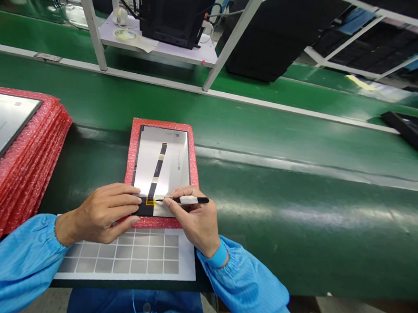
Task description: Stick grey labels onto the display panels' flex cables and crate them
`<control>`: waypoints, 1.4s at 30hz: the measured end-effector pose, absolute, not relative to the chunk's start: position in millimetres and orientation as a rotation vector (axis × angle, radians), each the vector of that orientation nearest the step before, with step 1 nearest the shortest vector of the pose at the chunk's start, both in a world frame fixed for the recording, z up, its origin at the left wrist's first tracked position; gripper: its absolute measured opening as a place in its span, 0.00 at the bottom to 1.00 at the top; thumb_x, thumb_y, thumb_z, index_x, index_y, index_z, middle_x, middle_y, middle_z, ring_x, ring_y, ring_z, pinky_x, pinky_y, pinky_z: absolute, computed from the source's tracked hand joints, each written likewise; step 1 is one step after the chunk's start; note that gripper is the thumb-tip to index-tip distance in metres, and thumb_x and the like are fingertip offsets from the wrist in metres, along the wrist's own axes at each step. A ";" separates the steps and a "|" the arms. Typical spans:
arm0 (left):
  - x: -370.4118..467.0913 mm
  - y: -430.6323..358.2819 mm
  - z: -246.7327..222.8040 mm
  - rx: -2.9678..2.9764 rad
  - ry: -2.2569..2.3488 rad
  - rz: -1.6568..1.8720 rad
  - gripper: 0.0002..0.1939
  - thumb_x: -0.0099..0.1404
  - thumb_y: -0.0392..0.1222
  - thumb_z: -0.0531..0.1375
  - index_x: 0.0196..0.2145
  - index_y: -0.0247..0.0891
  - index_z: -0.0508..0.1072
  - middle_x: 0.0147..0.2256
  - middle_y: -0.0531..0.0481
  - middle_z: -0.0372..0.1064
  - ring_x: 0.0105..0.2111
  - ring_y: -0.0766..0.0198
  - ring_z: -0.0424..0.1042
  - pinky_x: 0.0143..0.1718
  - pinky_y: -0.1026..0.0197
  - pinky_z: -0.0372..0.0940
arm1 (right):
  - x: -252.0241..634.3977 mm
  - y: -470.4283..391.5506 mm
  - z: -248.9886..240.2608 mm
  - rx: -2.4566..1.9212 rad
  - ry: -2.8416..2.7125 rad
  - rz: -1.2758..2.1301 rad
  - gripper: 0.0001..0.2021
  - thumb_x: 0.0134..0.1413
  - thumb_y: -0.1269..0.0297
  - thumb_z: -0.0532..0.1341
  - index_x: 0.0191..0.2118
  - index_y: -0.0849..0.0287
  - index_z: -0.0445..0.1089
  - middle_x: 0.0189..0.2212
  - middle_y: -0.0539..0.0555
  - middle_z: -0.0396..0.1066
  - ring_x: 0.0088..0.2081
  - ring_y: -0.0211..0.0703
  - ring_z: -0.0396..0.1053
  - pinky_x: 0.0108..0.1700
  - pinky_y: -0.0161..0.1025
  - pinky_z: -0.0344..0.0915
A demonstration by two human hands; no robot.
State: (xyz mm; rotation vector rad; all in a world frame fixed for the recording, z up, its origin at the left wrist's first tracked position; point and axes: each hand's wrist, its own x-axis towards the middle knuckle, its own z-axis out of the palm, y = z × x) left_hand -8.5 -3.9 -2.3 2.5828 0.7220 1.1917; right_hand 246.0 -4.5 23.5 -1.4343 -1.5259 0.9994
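Note:
A silver display panel [175, 159] lies face down on a red bubble-wrap sheet [134, 146] in front of me. A black flex cable [157, 172] runs down its back to a yellow tape patch [150, 202] at the near edge. My left hand [101, 213] presses its fingers on the panel's black near edge beside the patch. My right hand [197, 220] grips black tweezers [188, 200] wrapped with white tape, their tip touching the yellow patch.
A sheet of grey square stickers [140, 259] lies under my wrists. A stack of red bubble-wrapped panels [18, 162] stands at the left. The green conveyor belt [303, 134] runs beyond, with a white frame [92, 29], a black box [172, 11] and a black tray [414, 132] behind.

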 end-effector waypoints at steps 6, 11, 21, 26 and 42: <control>-8.8 -4.0 -4.0 2.580 0.719 1.191 0.09 0.63 0.30 0.68 0.42 0.30 0.77 0.43 0.40 0.80 0.50 0.49 0.78 0.48 0.48 0.77 | 246.9 -4.6 22.5 -1.442 -1.536 0.992 0.09 0.53 0.59 0.72 0.33 0.57 0.75 0.33 0.56 0.80 0.37 0.48 0.79 0.42 0.44 0.75; -8.7 -3.9 -4.2 2.601 0.731 1.180 0.09 0.64 0.31 0.67 0.42 0.32 0.77 0.43 0.40 0.81 0.50 0.49 0.79 0.48 0.49 0.78 | 247.0 -4.7 22.2 -1.450 -1.557 0.965 0.09 0.53 0.58 0.72 0.33 0.56 0.75 0.33 0.55 0.80 0.37 0.47 0.79 0.42 0.43 0.75; -8.5 -3.6 -2.8 2.619 0.707 1.167 0.12 0.62 0.31 0.67 0.45 0.31 0.77 0.45 0.38 0.80 0.51 0.49 0.78 0.49 0.49 0.77 | 247.3 -5.1 18.5 -1.424 -1.579 0.943 0.09 0.54 0.59 0.72 0.34 0.55 0.75 0.34 0.54 0.80 0.37 0.47 0.79 0.43 0.43 0.75; -6.8 -3.2 1.1 2.723 0.588 1.031 0.22 0.64 0.39 0.65 0.54 0.27 0.75 0.54 0.34 0.77 0.56 0.41 0.73 0.53 0.40 0.74 | 246.4 -5.6 18.5 -1.420 -1.578 0.949 0.08 0.55 0.59 0.72 0.34 0.56 0.76 0.33 0.54 0.80 0.36 0.46 0.79 0.42 0.42 0.75; -3.9 -10.9 -4.6 2.799 0.680 0.719 0.34 0.66 0.52 0.62 0.65 0.31 0.67 0.66 0.41 0.67 0.59 0.39 0.64 0.57 0.40 0.59 | 246.4 -4.9 17.7 -1.363 -1.469 0.931 0.08 0.56 0.59 0.71 0.34 0.55 0.74 0.33 0.54 0.80 0.36 0.46 0.79 0.39 0.41 0.74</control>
